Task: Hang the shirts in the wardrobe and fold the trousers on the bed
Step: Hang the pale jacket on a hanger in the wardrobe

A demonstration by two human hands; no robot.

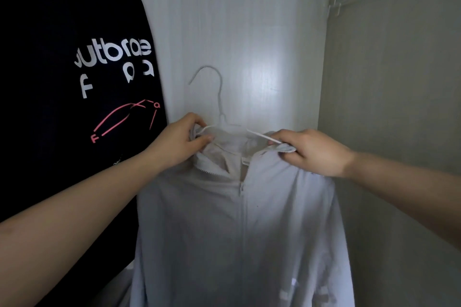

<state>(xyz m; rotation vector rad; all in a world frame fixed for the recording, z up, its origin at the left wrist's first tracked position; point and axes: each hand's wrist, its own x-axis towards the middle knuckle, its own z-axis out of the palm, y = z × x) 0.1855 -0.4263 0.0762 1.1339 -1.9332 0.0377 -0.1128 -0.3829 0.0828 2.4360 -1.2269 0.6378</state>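
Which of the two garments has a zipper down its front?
The pale zip-up top on the white hanger, held by both hands. The black shirt to its left shows printed lettering and no zipper.

Your white hanger is what carries things here. The pale zip-up shirt hangs on it by the collar and drops straight down. The hanger's hook points up, in front of the pale wardrobe wall, and is not hooked over anything you can see.

Two shirts, one hanger, two hands.
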